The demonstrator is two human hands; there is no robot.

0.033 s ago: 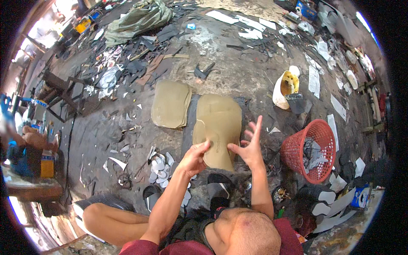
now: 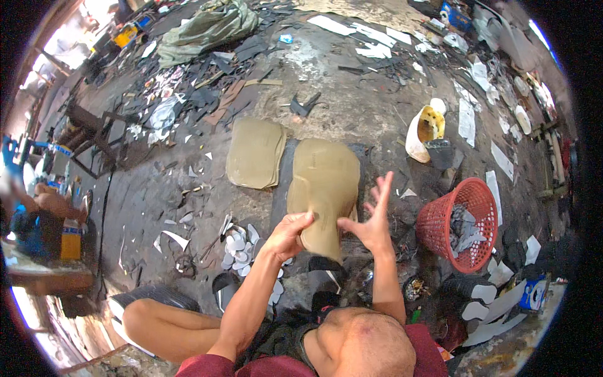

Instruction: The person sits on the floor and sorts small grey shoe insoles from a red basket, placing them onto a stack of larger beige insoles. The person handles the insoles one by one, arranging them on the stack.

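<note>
In my left hand (image 2: 290, 235) I pinch the edge of a thin tan, sole-shaped sheet (image 2: 323, 242), thumb on top. Its narrow end points toward me, and its far part overlaps a wider tan sheet (image 2: 326, 163) lying on a dark board (image 2: 282, 204). My right hand (image 2: 375, 223) is open at the sheet's right edge, fingers spread upward and thumb close to it; whether the thumb touches cannot be made out. A stack of similar rounded tan sheets (image 2: 254, 154) sits on the floor just left of the board.
A red plastic basket (image 2: 433, 220) with grey scraps leans at the right. Behind it lies a cut-open white container (image 2: 416, 141). Small white cut-outs (image 2: 237, 251) are piled left of my hands. Dark scraps, a green cloth (image 2: 207, 31) and a dark metal frame (image 2: 94, 138) are farther off.
The near end of the sheet in my left hand has dipped slightly toward me. My hands have hardly moved.
</note>
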